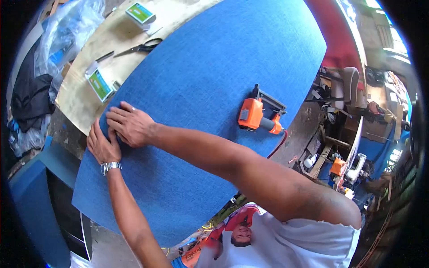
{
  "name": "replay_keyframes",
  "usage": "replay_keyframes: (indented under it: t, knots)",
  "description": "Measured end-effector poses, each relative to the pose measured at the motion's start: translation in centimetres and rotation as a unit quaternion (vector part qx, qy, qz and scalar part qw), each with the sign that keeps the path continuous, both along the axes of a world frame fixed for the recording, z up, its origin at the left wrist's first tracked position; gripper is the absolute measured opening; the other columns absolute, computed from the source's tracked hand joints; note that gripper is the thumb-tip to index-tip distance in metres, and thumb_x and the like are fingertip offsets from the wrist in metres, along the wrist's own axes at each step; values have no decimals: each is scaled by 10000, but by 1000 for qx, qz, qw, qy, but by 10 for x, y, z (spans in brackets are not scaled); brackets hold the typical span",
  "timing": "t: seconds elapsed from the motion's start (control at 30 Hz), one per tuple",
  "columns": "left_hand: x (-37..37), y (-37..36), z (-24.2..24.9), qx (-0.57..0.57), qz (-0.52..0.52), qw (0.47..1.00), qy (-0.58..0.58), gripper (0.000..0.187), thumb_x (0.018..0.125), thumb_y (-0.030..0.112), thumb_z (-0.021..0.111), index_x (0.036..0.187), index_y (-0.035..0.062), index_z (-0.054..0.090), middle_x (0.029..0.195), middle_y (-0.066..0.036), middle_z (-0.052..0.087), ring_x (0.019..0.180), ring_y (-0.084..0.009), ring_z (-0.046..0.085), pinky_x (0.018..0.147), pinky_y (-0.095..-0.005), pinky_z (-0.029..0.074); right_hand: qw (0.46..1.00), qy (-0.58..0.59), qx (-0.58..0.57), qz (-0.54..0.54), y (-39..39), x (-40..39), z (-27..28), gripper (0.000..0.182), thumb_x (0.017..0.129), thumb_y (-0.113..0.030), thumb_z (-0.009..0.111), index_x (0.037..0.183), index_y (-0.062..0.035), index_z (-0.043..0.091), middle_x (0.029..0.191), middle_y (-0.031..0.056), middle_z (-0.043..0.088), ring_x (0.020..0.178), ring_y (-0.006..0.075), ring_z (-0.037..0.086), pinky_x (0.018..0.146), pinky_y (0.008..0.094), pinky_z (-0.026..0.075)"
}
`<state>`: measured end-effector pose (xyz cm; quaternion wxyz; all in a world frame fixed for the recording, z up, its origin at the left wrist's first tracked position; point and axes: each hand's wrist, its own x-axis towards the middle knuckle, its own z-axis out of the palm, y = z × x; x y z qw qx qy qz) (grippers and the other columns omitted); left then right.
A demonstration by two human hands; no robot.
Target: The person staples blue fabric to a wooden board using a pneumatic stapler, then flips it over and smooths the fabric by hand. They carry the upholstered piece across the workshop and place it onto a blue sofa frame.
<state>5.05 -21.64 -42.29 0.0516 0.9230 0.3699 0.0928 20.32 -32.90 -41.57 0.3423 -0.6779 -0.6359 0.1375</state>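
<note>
A large panel covered in blue fabric (201, 76) lies in front of me. My left hand (104, 145), with a metal watch on its wrist, rests on the fabric near the panel's far-left edge, fingers stretched out. Right beside it, my right hand (130, 125) lies flat on the fabric with its fingers extended; the two hands touch or nearly touch. Neither holds anything that I can see. Across the panel, to the right of my forearm, an orange and black staple gun (252, 114) lies on the blue fabric.
Beyond the panel, a wooden board (85, 58) carries black-handled scissors (142, 47), a green-labelled box (101, 85) and another such box (140, 13). Plastic sheeting (71, 31) is heaped at the left. Tools and wooden frames (328, 156) clutter the floor at the right.
</note>
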Motion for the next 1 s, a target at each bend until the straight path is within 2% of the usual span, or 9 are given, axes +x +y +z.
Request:
replay_keyframes:
  t: [0.17, 0.23, 0.37, 0.53, 0.63, 0.7, 0.77, 0.9, 1.0]
  knots:
    - [4, -4, 3, 0, 6, 1000, 14, 547, 1032, 476, 525, 1451, 124, 517, 1430, -144, 571, 1315, -377, 519, 1116, -537, 365, 998, 20, -41, -46, -205, 25, 61, 453, 749, -65, 688, 1196, -104, 630, 1093, 108, 622, 1059, 300, 611, 951, 488, 471]
    - [7, -1, 6, -6, 13, 1000, 23, 548, 1030, 475, 529, 1451, 125, 517, 1434, -143, 567, 1326, -366, 514, 1116, -532, 369, 965, -6, -226, -133, -302, 35, 82, 417, 729, 17, 636, 1125, -109, 670, 1072, 113, 630, 1087, 320, 602, 943, 486, 476]
    - [6, -5, 11, 21, 10, 1000, 7, 538, 1017, 463, 557, 1418, 105, 543, 1373, -173, 610, 1273, -378, 562, 1064, -521, 427, 884, -170, -265, -345, -413, 43, 113, 623, 673, 40, 653, 1272, -83, 533, 1291, 200, 538, 1223, 408, 530, 1036, 534, 426]
    - [6, 6, 34, -50, -61, 993, -84, 518, 914, 398, 681, 1285, 48, 595, 1195, -214, 672, 1071, -403, 640, 928, -519, 495, 803, -158, -378, -433, -376, 54, 89, 654, 787, -50, 669, 1404, -55, 451, 1426, 221, 497, 1289, 456, 504, 1087, 538, 402]
    - [-17, 30, 32, -160, -65, 983, -58, 578, 945, 459, 653, 1349, 51, 582, 1296, -218, 651, 1211, -388, 608, 1031, -505, 469, 819, -172, -385, -390, -376, 85, 57, 583, 824, -105, 697, 1377, -57, 520, 1356, 193, 585, 1299, 398, 519, 1089, 517, 411]
    - [-28, 35, 10, -133, -31, 989, -50, 641, 954, 541, 611, 1373, 59, 563, 1363, -191, 619, 1277, -349, 572, 1072, -516, 428, 819, -44, -407, -402, -377, 95, 50, 514, 819, -105, 715, 1310, -55, 570, 1233, 201, 624, 1169, 396, 600, 974, 483, 483]
    - [-38, 41, 12, -168, -14, 985, -42, 664, 965, 580, 572, 1389, 70, 551, 1375, -163, 615, 1303, -305, 552, 1102, -479, 387, 879, -81, -323, -343, -408, 112, 38, 522, 854, -146, 719, 1340, -46, 558, 1159, 243, 645, 1074, 453, 626, 907, 518, 501]
    - [-32, 37, 10, -193, -10, 980, -54, 671, 952, 592, 578, 1380, 76, 556, 1350, -145, 621, 1280, -285, 554, 1111, -441, 369, 820, -124, -367, -421, -303, 87, 129, 435, 908, -235, 707, 1247, -1, 569, 990, 226, 692, 894, 437, 669, 796, 494, 524]
    - [-32, 41, 9, -188, -3, 979, -73, 690, 935, 613, 588, 1355, 66, 563, 1320, -134, 626, 1262, -279, 553, 1101, -447, 376, 866, -174, -300, -360, -204, 74, 189, 476, 946, -194, 707, 1288, 24, 457, 900, 212, 688, 776, 326, 689, 685, 466, 530]
